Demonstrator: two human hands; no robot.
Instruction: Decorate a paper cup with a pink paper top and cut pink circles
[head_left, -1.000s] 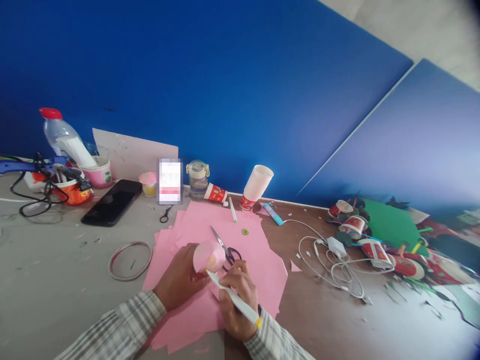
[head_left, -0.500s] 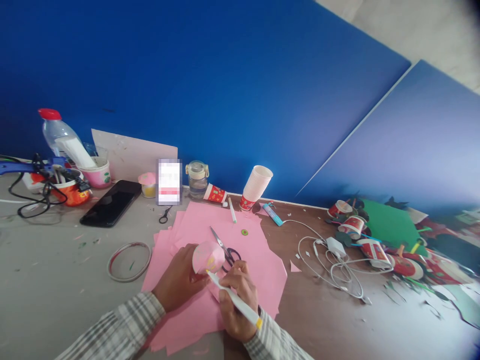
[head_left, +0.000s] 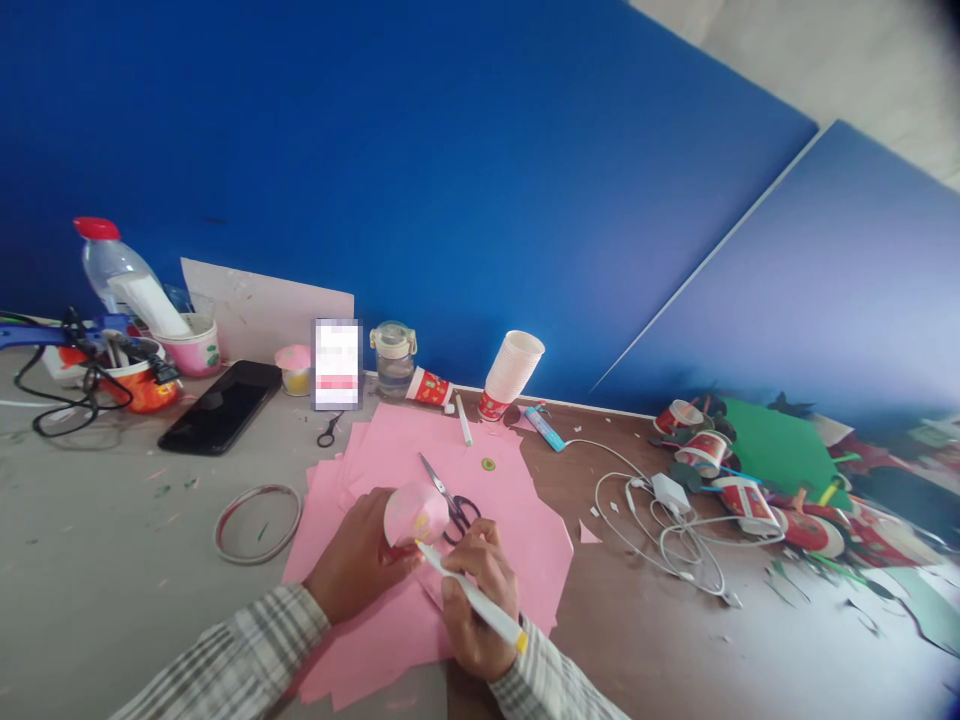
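Note:
My left hand is closed around a small red paper cup whose top bears a pink paper cover with yellow marks on it. Most of the cup is hidden behind the fingers. In a writing grip, my right hand holds a white marker with a yellow end. The marker's yellow tip touches or nearly touches the lower edge of the pink cover. Beneath both hands lie pink paper sheets. Scissors with dark handles rest on the sheets just beyond my hands.
Behind the paper stand a stack of paper cups, a lidded glass jar and a tipped red cup. A phone and a tape ring lie left. White cables and several decorated cups lie right.
The marker tip has shifted very slightly to the right along the pink cover's edge, together with my right hand. My left hand keeps its hold on the cup.

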